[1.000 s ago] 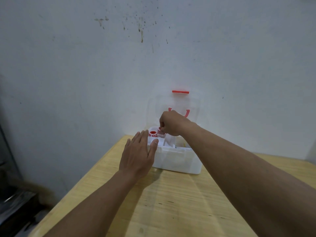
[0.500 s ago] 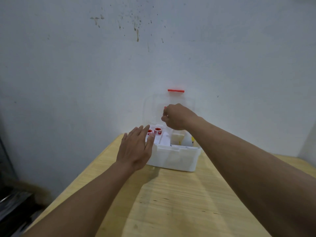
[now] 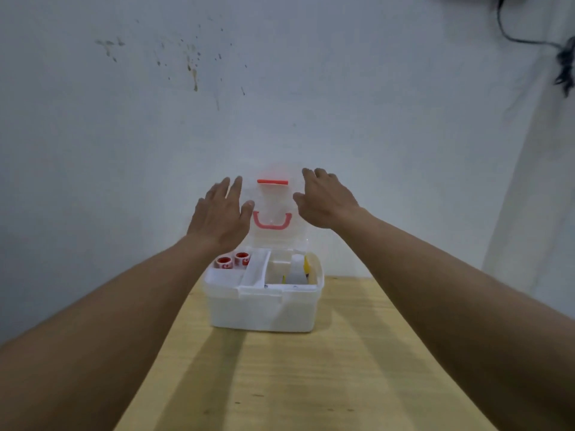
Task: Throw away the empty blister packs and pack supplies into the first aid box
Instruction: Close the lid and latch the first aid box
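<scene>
A white first aid box (image 3: pixel 264 312) stands on the wooden table (image 3: pixel 311 384) against the wall. Its clear lid (image 3: pixel 273 241) is raised upright, with a red latch (image 3: pixel 272 181) at the top and a red handle (image 3: pixel 272 221) below it. Two small red-and-white rolls (image 3: pixel 233 261) sit in the box's left tray. A white bottle (image 3: pixel 297 269) and yellow items stand in the right compartment. My left hand (image 3: pixel 221 217) is at the lid's left edge with straight fingers. My right hand (image 3: pixel 326 202) reaches the lid's right edge, fingers extended. Whether either hand touches the lid is unclear.
The pale wall (image 3: pixel 280 104) rises directly behind the box. A dark cable (image 3: pixel 560 57) hangs at the top right corner. The table's left edge runs diagonally toward the lower left, with dark floor space beyond.
My right hand left the inside of the box and rose to the lid's right side. My left hand lifted off the box's left rim to the lid's left side.
</scene>
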Tool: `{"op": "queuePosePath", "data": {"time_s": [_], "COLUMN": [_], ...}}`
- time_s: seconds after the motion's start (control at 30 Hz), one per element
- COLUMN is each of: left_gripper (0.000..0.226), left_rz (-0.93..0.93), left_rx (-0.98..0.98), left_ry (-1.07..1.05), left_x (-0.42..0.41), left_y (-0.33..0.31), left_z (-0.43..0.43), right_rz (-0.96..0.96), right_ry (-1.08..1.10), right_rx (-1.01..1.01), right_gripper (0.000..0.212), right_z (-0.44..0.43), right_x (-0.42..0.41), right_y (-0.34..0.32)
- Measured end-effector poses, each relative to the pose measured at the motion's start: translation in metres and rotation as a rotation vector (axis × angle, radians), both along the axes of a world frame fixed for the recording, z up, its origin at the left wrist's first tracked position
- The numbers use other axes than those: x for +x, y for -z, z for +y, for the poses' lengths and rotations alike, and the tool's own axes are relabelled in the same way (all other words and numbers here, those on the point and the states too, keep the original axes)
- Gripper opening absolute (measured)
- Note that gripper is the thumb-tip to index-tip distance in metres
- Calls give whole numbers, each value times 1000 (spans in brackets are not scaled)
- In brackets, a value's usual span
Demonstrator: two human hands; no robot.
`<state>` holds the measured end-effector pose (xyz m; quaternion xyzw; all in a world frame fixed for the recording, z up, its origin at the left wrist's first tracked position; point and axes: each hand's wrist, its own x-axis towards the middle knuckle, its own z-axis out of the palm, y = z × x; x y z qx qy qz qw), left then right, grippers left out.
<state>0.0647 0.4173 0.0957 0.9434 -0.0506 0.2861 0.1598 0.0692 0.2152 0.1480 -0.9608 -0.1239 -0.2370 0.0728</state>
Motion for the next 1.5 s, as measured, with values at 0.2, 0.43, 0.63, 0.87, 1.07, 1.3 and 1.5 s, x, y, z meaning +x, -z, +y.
{"op": "queuePosePath", "data": {"time_s": [0.2, 0.43, 0.63, 0.87, 1.07, 1.3, 1.5], "left_gripper": [62, 50, 46, 59, 42, 42, 61], "left_rz": [-25, -145, -108, 3, 27, 109, 182], "left_rx": [28, -42, -106, -145, -327, -516, -494], "left_ry": [-29, -11, 109, 109, 117, 86, 199], "left_x": [2, -30, -62, -96, -102, -103, -108], "left_y": [-4, -10, 16, 55, 65, 52, 65], "left_z": [0, 6, 13, 16, 13, 6, 14], "right_rz": [179, 88, 257, 358, 298, 229, 340], "right_ry": [-46, -94, -184, -155, -107, -36, -105], "right_rx": [43, 109, 96, 36, 258, 563, 535], "right_gripper": [58, 45, 55, 73, 64, 60, 81], "right_z": [-1, -3, -15, -18, -5, 14, 4], "right_x": [-3, -28, -62, -88, -97, -98, -96], "right_y": [3, 8, 29, 48, 69, 82, 93]}}
